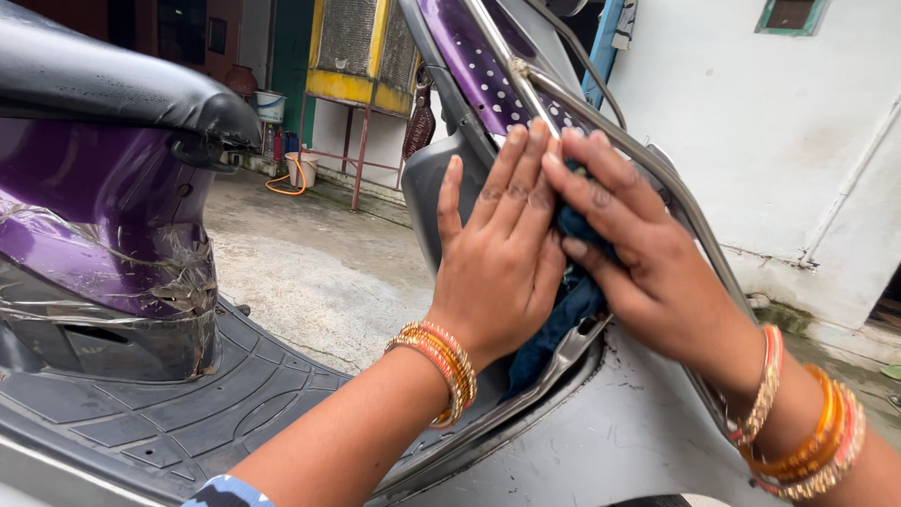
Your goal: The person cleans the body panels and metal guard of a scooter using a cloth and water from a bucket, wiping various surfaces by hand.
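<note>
Cloth (563, 319), dark blue, bunched at frame centre against the grey inner panel (427, 192) of a purple scooter, pressed there by both hands. Left hand (497, 253) flat, fingers extended over the cloth, not clenched. Right hand (638, 253) cupped on the cloth's upper part beside the chrome guard rail (601, 117). Wiping judged midway: panel around the cloth looks dull, footboard (169, 404) at lower left untouched. Far upper left: a white bucket (270, 105) and a tub (302, 169), contents impossible to tell.
</note>
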